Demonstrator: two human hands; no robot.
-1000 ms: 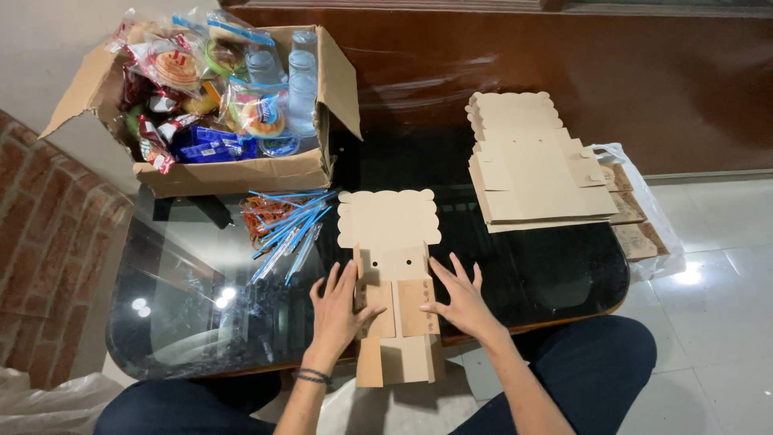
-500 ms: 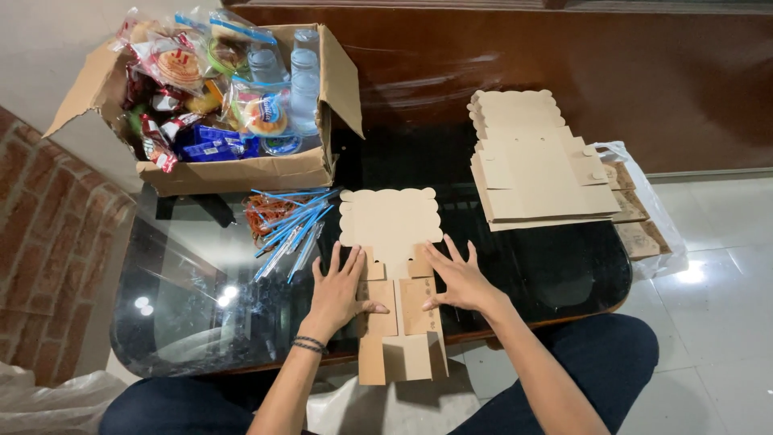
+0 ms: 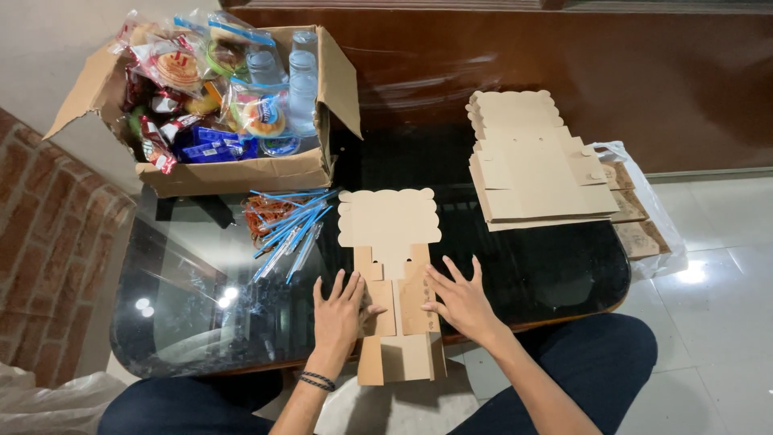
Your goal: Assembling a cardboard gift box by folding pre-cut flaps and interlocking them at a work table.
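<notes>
Cardboard, tan, die-cut: a flat box blank (image 3: pixel 392 274) lies on the dark glass counter (image 3: pixel 547 274), directly in front of the seated person. Its long axis runs straight away from the body, scalloped lid end far, narrower tab end overhanging the near counter edge.

Left hand (image 3: pixel 338 310) rests palm down on the blank's left side panel, fingers spread, thumb toward the centre strip. Right hand (image 3: pixel 459 302) mirrors it on the right panel, fingers fanned, flat, gripping nothing. Both sit equally near, either side of the centre line; neither pinches.

Beyond the blank, to the left: a bundle of blue-wrapped straws (image 3: pixel 290 225). Far left, an open carton of snacks and water bottles (image 3: pixel 233 113). Far right, a stack of more flat blanks (image 3: pixel 535 165), well apart from the hands, partly over a plastic bag (image 3: pixel 644 217).
</notes>
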